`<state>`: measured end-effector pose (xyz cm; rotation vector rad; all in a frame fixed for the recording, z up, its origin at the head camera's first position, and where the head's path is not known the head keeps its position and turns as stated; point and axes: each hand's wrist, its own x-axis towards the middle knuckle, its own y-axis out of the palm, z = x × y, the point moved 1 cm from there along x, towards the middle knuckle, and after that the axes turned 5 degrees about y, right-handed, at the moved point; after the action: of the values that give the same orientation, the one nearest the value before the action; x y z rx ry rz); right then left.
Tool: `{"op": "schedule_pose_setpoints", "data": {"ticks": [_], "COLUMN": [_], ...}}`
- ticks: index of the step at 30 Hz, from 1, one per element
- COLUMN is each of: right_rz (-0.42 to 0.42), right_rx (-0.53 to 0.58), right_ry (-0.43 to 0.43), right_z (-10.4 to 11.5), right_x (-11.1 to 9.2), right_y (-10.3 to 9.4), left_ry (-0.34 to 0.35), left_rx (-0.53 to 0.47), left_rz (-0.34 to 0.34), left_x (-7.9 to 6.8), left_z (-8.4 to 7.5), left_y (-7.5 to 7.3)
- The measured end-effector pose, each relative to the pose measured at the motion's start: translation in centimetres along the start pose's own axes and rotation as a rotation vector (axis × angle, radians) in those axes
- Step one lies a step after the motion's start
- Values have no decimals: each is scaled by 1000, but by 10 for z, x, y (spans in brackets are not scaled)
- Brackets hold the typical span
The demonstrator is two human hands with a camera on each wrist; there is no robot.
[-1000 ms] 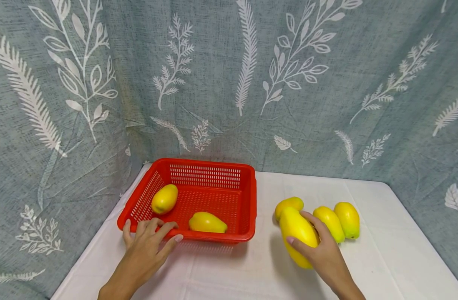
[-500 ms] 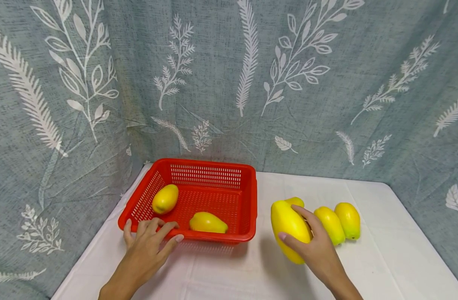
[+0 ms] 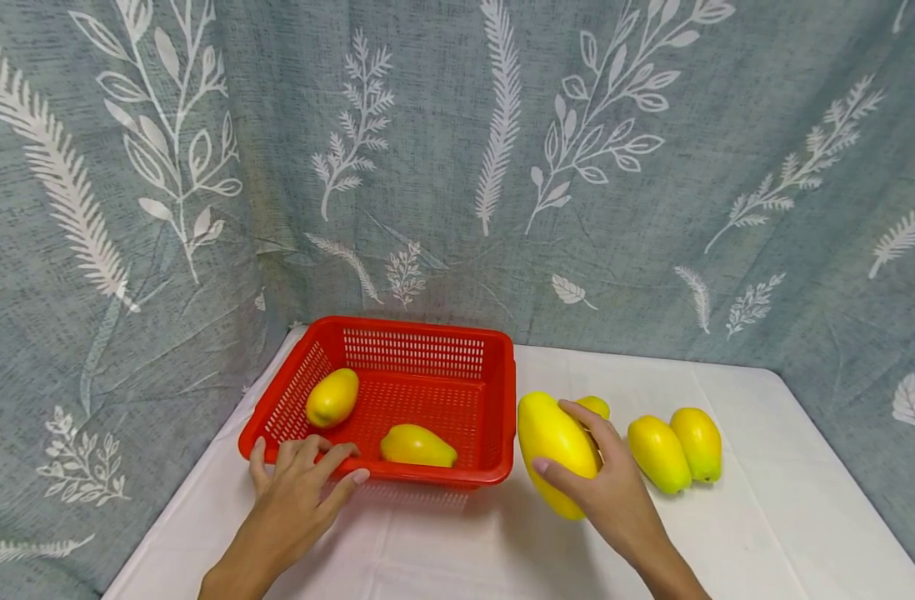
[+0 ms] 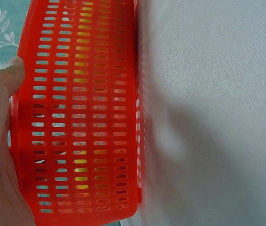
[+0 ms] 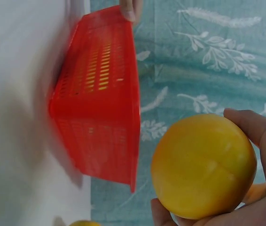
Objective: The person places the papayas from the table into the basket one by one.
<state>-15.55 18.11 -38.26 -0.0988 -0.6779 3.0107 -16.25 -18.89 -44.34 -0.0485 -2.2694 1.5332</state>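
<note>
My right hand (image 3: 615,492) holds a large yellow papaya (image 3: 557,450) above the white tablecloth, just right of the red plastic basket (image 3: 495,400). In the right wrist view the rounded end of this papaya (image 5: 203,165) faces the camera, with thumb and fingers around it. My left hand (image 3: 296,492) grips the front rim of the basket at its left part, fingers bent over the edge. Inside the basket lie two papayas, one at the left (image 3: 332,398) and one near the front wall (image 3: 417,445). The left wrist view shows the slotted basket wall (image 4: 90,106) beside the left thumb.
Two papayas with greenish ends lie side by side on the right, the nearer one (image 3: 658,454) and the farther one (image 3: 697,443). Another papaya (image 3: 594,406) is mostly hidden behind my right hand. A patterned grey-green curtain (image 3: 442,167) hangs behind and beside the table.
My right hand has carried the papaya leftward, closer to the basket, uncovering more of the papayas on the right. The left hand stays at the rim.
</note>
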Motion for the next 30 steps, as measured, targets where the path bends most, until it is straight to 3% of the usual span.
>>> {"op": "schedule_pose_setpoints", "data": {"ticks": [13,30], "right_rz": [61,82], "right_rx": [70,70], "right_ry": [37,-28], "right_z": [18,27], "right_x": [11,29], "right_y": [26,53], "left_ry": [-8,0], "left_rx": [9,5], "left_rz": [19,3], "left_x": [0,0], "left_z": [2,1], "left_y": [0,0]}}
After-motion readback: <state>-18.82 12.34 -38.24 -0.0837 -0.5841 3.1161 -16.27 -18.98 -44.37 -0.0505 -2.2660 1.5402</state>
